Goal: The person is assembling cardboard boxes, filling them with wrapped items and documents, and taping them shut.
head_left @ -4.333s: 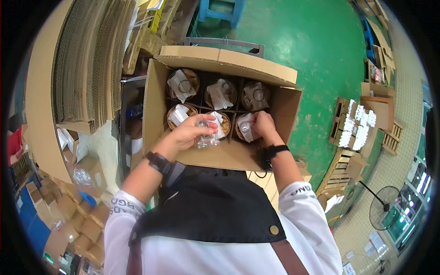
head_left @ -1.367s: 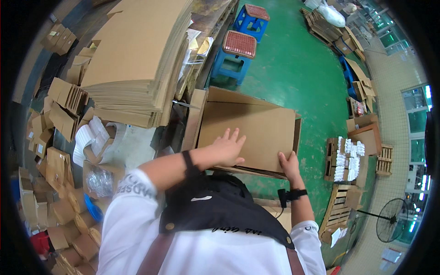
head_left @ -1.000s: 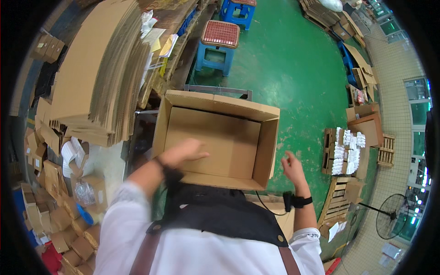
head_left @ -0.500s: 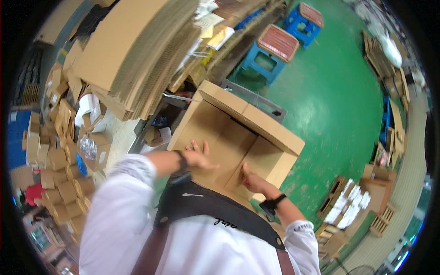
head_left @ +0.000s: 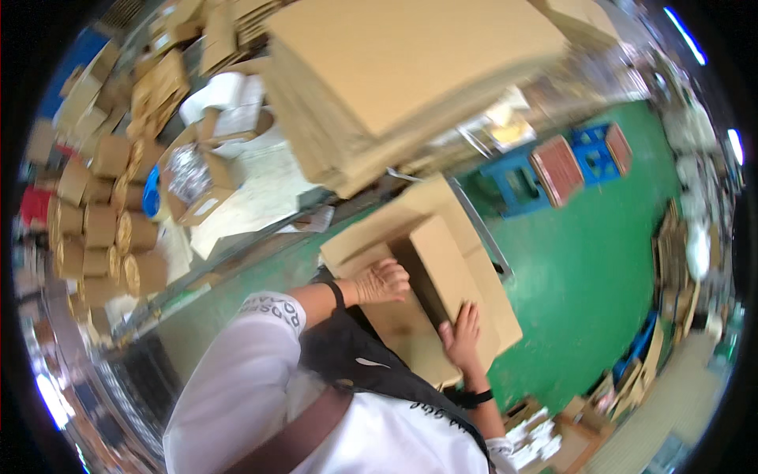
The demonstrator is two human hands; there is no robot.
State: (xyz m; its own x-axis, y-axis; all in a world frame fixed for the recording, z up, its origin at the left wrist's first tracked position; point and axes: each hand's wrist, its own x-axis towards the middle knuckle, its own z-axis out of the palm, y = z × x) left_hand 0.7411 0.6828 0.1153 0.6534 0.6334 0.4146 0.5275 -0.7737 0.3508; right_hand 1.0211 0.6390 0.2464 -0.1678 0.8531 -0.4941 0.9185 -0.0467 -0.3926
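In front of me is an open cardboard box (head_left: 491, 316), its wide outer flaps folded out and a dark gap showing inside. A narrower inner flap (head_left: 446, 265) stands tilted up beside the gap. My left hand (head_left: 381, 282) is at the box's left side, its fingers curled over the edge of a flap next to the gap. My right hand (head_left: 463, 338) rests against the near end of the tilted flap, fingers stretched out and thumb apart at the flap's edge. The left fingertips are partly hidden and somewhat blurred.
Beyond the box rises a tall stack of flat cardboard sheets (head_left: 410, 63). Blue stools with reddish tops (head_left: 557, 170) stand on the green floor (head_left: 564, 276) to the right. A carton with crumpled silver wrap (head_left: 189, 172) and several brown paper rolls (head_left: 142, 272) are at left.
My view has turned, so the stack sits more centrally. Both hands have moved from inside the box onto its flaps. An inner flap now stands partly folded over the opening.
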